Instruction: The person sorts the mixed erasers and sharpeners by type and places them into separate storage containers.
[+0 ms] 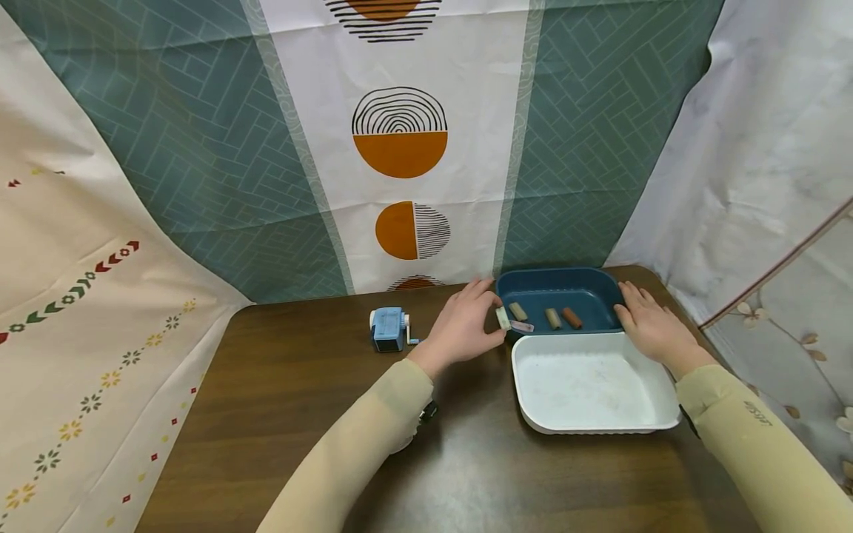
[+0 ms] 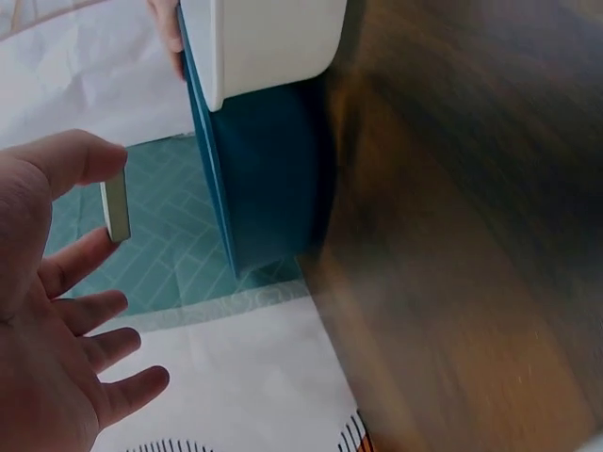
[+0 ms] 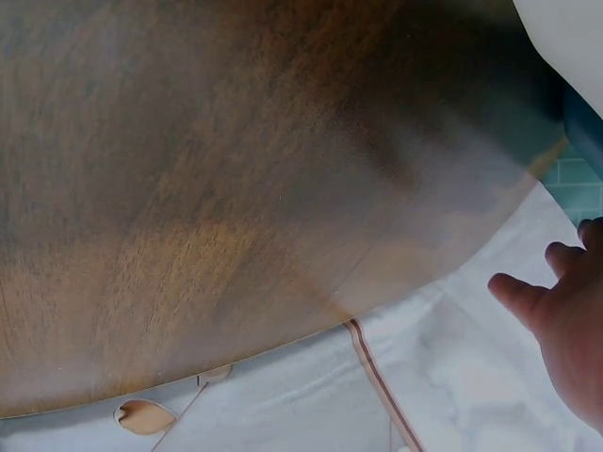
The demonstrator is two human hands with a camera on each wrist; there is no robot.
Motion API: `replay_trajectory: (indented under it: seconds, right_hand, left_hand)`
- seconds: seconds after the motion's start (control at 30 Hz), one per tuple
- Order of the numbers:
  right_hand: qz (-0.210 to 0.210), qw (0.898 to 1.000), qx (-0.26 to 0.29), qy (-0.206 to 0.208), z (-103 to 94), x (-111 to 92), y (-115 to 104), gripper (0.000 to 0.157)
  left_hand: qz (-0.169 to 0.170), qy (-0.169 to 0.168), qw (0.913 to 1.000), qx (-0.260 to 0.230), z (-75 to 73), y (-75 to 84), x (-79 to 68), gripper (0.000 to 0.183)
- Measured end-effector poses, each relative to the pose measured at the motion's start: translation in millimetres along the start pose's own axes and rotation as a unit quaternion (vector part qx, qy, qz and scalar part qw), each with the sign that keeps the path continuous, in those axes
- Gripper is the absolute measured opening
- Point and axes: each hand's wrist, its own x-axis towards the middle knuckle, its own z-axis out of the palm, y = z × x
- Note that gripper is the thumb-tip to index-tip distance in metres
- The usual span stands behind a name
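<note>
My left hand (image 1: pixel 469 320) pinches a small pale green eraser-like block (image 1: pixel 503 318) between thumb and index finger, the other fingers spread apart in the left wrist view. It holds the block at the left rim of a dark blue tray (image 1: pixel 560 277). Inside that tray lie two olive-green blocks (image 1: pixel 553 318), a reddish-brown block (image 1: pixel 571 318) and a pale pinkish block (image 1: pixel 522 326). My right hand (image 1: pixel 656 326) rests at the tray's right rim with its fingers extended. The right wrist view shows only part of this hand, at the right edge.
A white tray (image 1: pixel 596 385) stands in front of the blue one, overlapping its near edge. A light blue crank pencil sharpener (image 1: pixel 388 329) is on the brown wooden table (image 1: pixel 300 414), left of the left hand. Behind the table hangs a patterned cloth (image 1: pixel 440 170).
</note>
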Motion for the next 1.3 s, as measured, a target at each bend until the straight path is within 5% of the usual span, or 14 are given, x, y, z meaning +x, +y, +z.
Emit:
replay_trajectory:
  seconds: [0.67,0.97,1.3]
  right_hand:
    - [0.003,1.0,0.0,0.001,2.7,0,1,0.072]
    - [-0.004,1.0,0.014,0.005,1.9,1,3,0.071]
    - [-0.011,1.0,0.028,0.001,-1.4,-1,4,0.071]
  left_hand:
    - [-0.128,0.031,0.9913,0.007,53.1,17.1,53.5,0.044]
    - [-0.143,0.041,0.9889,0.002,74.2,23.3,64.4,0.044]
    - [-0.141,0.041,0.9891,0.01,78.7,28.8,72.2,0.061]
